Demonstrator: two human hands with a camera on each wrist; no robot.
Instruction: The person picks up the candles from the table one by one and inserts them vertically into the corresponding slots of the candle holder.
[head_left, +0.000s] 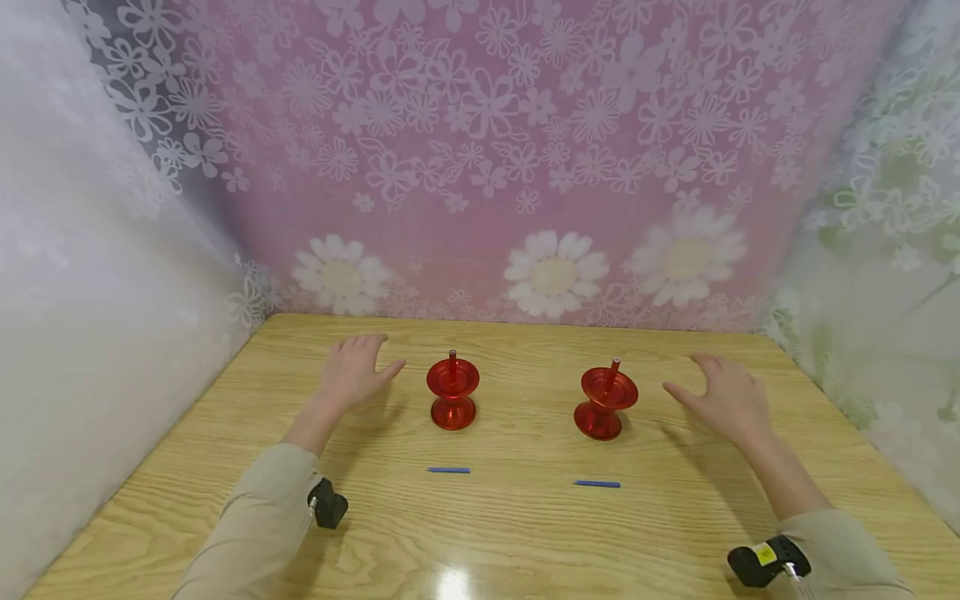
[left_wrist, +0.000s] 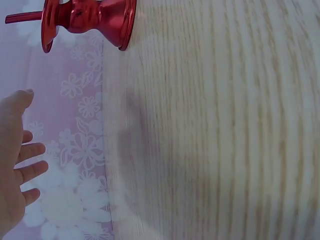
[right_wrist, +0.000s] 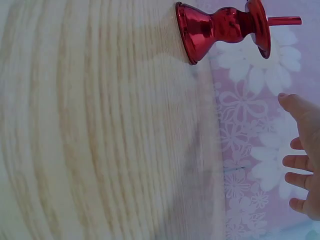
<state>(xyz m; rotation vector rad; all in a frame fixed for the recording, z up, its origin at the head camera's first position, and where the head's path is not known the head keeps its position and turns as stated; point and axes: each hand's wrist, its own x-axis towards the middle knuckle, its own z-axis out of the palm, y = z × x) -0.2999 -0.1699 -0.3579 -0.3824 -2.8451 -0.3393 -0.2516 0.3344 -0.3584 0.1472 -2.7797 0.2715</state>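
Note:
Two shiny red candle holders stand upright on the table, each with a thin red tube rising from its dish. My left hand (head_left: 352,375) hovers to the left of one candle holder (head_left: 453,412), apart from it, fingers spread and holding nothing. On the other side, my right hand (head_left: 726,400) is held above the table to the right of the second candle holder (head_left: 598,421), not touching it. The left wrist view has a red holder (left_wrist: 85,16) above my fingers (left_wrist: 32,172). The right wrist view has the other holder (right_wrist: 230,25) beyond my thumb (right_wrist: 295,105).
In front of the holders lie two thin blue sticks with pointed tips, one on the left (head_left: 448,470) and one on the right (head_left: 597,483). The wood-grain table (head_left: 517,542) ends at a pink flowered cloth (head_left: 450,208) behind. Pale cloths hang on both sides.

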